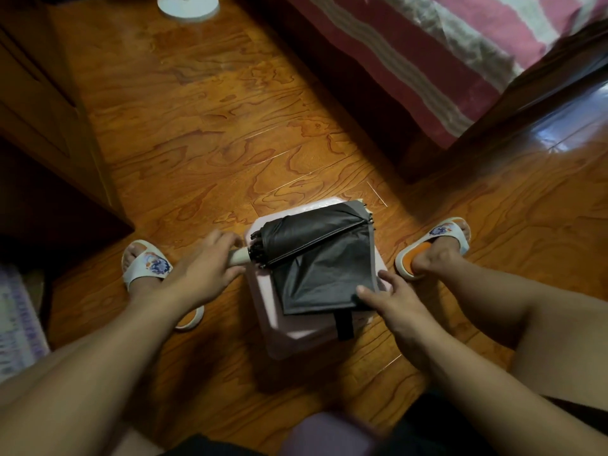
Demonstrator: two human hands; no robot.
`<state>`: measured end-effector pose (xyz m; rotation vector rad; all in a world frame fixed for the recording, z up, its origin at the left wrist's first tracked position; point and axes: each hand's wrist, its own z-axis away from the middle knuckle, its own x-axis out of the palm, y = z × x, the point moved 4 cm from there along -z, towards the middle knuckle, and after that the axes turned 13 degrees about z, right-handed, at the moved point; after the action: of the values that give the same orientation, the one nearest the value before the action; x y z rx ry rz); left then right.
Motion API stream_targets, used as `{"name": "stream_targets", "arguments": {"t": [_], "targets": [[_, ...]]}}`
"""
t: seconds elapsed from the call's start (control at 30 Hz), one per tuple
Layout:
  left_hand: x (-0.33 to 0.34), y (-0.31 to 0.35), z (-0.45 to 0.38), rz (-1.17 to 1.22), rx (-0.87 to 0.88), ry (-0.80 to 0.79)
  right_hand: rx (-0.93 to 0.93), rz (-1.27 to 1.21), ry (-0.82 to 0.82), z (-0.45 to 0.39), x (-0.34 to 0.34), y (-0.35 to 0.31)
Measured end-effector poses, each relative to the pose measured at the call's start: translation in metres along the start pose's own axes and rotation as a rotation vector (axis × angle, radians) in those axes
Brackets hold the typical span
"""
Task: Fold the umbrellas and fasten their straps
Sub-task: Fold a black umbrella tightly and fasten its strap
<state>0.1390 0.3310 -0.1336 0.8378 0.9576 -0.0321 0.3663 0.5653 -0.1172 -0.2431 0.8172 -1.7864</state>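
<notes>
A collapsed black umbrella [316, 255] lies across a pale pink stool [306, 334] between my feet. Its canopy is half spread flat, with loose fabric fanned toward me. A black strap [344, 325] hangs off the near edge of the fabric. My left hand [204, 268] grips the cream handle [238, 257] at the umbrella's left end. My right hand [394, 301] pinches the near right corner of the black fabric, thumb on top.
The floor is glossy wood. A bed with a pink striped cover [460, 57] stands at the upper right, a wooden cabinet [42, 120] on the left, a white round base [187, 6] at the top. My sandalled feet [434, 248] flank the stool.
</notes>
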Motion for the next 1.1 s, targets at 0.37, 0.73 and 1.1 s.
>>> {"name": "stream_targets", "arguments": {"t": [0.37, 0.73, 1.1], "targets": [[-0.007, -0.007, -0.001, 0.244, 0.031, -0.095, -0.309, 0.065, 0.158, 0.039, -0.019, -0.041], [-0.002, -0.006, 0.013, 0.413, -0.05, -0.151, -0.438, 0.245, 0.125, 0.032, -0.043, -0.082], [-0.004, 0.054, 0.021, 0.376, -0.224, 0.172, -0.651, 0.434, 0.063, 0.034, -0.036, -0.183]]}}
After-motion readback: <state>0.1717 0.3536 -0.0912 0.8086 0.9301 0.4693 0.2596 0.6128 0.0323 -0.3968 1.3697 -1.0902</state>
